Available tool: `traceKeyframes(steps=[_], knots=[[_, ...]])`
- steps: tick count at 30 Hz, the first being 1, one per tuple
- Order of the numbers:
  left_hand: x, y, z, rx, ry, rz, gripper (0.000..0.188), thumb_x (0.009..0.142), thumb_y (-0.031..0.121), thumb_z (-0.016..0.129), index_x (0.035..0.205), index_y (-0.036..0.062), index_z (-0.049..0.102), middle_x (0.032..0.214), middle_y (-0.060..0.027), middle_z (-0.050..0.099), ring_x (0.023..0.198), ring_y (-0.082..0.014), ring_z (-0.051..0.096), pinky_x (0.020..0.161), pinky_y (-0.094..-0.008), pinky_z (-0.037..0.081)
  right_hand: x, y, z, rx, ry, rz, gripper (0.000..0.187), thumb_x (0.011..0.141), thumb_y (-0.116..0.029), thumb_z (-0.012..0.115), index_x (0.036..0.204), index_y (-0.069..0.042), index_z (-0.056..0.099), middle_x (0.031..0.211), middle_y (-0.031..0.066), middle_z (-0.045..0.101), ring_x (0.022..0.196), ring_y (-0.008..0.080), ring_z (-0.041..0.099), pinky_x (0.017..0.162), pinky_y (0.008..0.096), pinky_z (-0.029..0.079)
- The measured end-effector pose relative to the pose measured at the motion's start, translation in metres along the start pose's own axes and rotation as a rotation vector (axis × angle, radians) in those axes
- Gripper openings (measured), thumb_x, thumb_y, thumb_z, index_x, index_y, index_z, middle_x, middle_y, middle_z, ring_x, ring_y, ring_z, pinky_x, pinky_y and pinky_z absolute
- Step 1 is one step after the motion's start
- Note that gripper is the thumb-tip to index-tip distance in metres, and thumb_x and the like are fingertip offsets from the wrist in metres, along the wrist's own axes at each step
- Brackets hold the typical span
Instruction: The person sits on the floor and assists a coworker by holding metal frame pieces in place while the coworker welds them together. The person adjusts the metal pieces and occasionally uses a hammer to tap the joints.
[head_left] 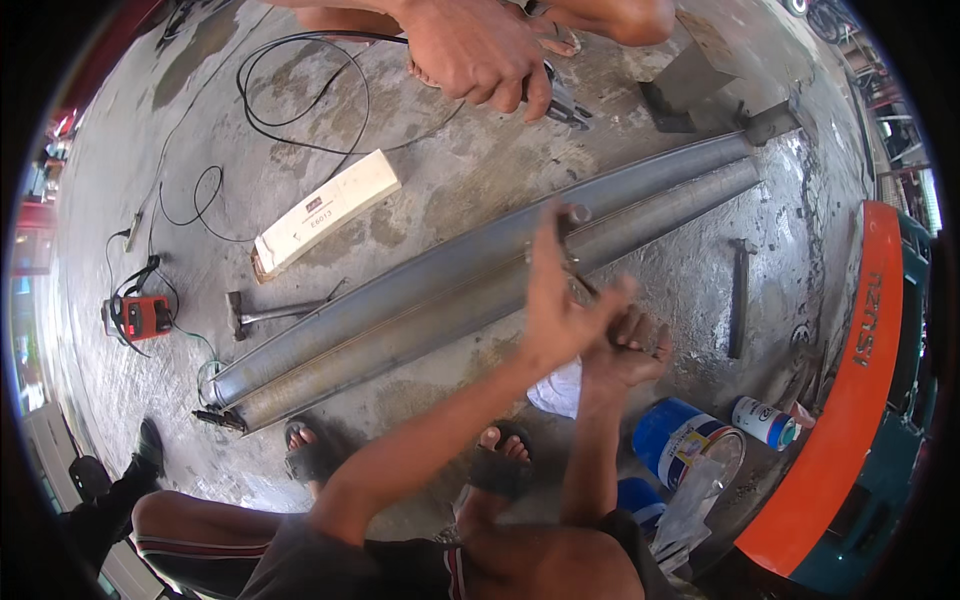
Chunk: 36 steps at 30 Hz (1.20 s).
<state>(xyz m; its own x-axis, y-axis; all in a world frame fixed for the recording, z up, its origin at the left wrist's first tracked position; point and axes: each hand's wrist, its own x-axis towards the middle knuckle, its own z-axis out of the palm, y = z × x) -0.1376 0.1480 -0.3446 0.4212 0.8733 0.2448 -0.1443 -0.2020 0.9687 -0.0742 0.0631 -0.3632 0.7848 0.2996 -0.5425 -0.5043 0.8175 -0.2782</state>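
Observation:
My left hand (553,305), blurred by motion, has its index finger and thumb stretched apart above two long steel tubes (400,335) lying side by side. Beside it, my right hand (630,350) is closed, its fingers curled. A thin dark rod (582,287) runs between my hands, near a round metal end (577,214); blur hides what it is and how it is gripped. Across the tubes, a co-worker's hand (480,55) grips a plier-like clamp (568,105) with a black cable (265,125). A dark clamp (220,420) sits at the tubes' left end.
A hammer (240,315) and a long white box (325,212) lie beyond the tubes. To the left stands a red machine (148,317). Another hammer (740,300), blue-and-white cans (685,440) and an orange panel (830,400) are right. Metal blocks (690,80) lie at far right.

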Motion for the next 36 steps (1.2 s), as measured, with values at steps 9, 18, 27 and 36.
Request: traceKeyframes(steps=[9,18,27,36], knots=[[0.031,0.019,-0.119,-0.235,-0.272,-0.399,0.074,0.093,0.050,0.043,0.143,-0.0029,0.051,0.140,-0.0139,0.058,0.134,-0.0211,0.048,0.114,-0.0324,0.029,-0.038,0.039,0.000,-0.114,-0.261,0.072,0.048,0.086,-0.036,0.052,0.046,-0.016,0.035,0.046,0.0038,0.035,0.063,0.0199,0.039,0.082,0.0351,0.038],[0.041,0.019,-0.130,-0.187,-0.390,-0.333,0.074,0.084,0.046,0.054,0.136,-0.0071,0.054,0.140,-0.0153,0.056,0.135,-0.0230,0.046,0.115,-0.0341,0.027,-0.039,0.054,-0.018,-0.191,-0.417,0.040,0.045,0.085,-0.033,0.052,0.047,-0.016,0.033,0.048,0.0021,0.035,0.067,0.0196,0.042,0.088,0.0354,0.039],[0.029,0.009,-0.133,-0.196,-0.463,-0.323,0.072,0.086,0.051,0.056,0.132,-0.0049,0.058,0.143,-0.0184,0.054,0.143,-0.0305,0.042,0.122,-0.0441,0.022,-0.033,0.058,-0.038,-0.270,-0.537,-0.020,0.039,0.089,-0.025,0.048,0.054,-0.015,0.033,0.051,0.0005,0.033,0.072,0.0186,0.037,0.086,0.0362,0.034],[0.025,0.003,-0.131,-0.156,-0.535,-0.284,0.081,0.090,0.064,0.057,0.135,-0.0031,0.059,0.145,-0.0173,0.054,0.142,-0.0309,0.044,0.120,-0.0467,0.028,-0.022,0.073,-0.029,-0.493,-0.688,-0.060,0.043,0.091,-0.023,0.048,0.054,-0.013,0.029,0.054,-0.0013,0.026,0.063,0.0182,0.029,0.072,0.0366,0.029]])
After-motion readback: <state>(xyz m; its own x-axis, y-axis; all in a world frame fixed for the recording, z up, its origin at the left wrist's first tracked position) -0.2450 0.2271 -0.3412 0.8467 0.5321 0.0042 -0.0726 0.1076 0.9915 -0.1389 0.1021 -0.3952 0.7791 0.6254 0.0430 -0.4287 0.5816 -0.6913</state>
